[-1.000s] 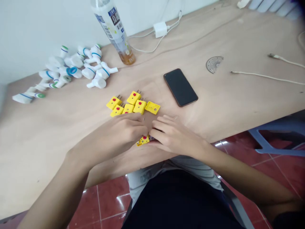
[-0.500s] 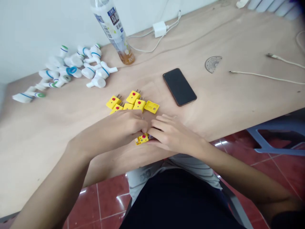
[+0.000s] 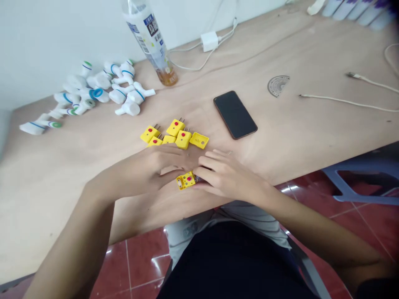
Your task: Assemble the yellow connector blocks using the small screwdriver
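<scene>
Looking at a small open yellow plastic plug half [image 3: 186,181] with a round red button, sitting near the front edge of the pale wood-look tabletop [image 3: 280,137], right between two bare hands. Got the right hand [image 3: 220,174] gripping it by the right end, fingers curled over and hiding most of that part. Got the left hand [image 3: 166,166] just to its left, fingers bent, thumb close by; can't tell if touching or pinching anything. Can spot a whitish bit [image 3: 179,182] in the left end too. Just beyond, can count five boxy yellow plastic plugs [image 3: 183,140], mostly showing metal prongs, bunched up and partly blocked by the left hand, plus a shallow yellow plastic cover [image 3: 199,140] lying hollow side up beside them. Further back, seeing a black smartphone [image 3: 235,114], a clear half-round protractor [image 3: 278,86], a tall labelled drink bottle [image 3: 152,41] and a heap of white plastic fittings [image 3: 129,108] with blue and green rings.
</scene>
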